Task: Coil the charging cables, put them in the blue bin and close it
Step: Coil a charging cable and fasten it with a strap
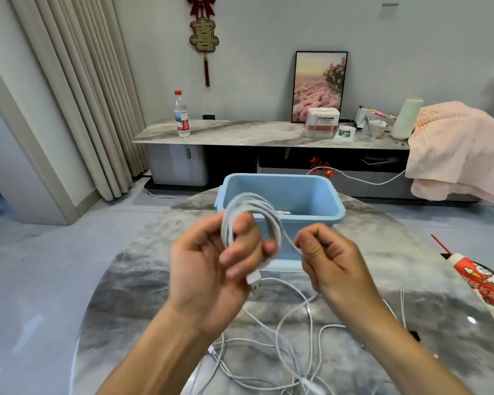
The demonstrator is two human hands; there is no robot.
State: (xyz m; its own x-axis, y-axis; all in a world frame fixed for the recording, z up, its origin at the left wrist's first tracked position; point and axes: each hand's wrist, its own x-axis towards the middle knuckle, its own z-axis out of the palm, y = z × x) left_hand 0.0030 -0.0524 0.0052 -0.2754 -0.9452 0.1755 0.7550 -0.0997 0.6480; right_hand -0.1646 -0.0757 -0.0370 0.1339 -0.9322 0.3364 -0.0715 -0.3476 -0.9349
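White, springy coiled charging cable [251, 223] sits gripped in your left hand [211, 263]; your right hand [325, 258] pinches its limp tail at three o'clock. Hold the loops firmly together.

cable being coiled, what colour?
White; the coiled cable in the left hand shows clearly in the head view.

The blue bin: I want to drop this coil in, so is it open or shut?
Open. The blue bin has no lid on; its inside shows, a white connector within.
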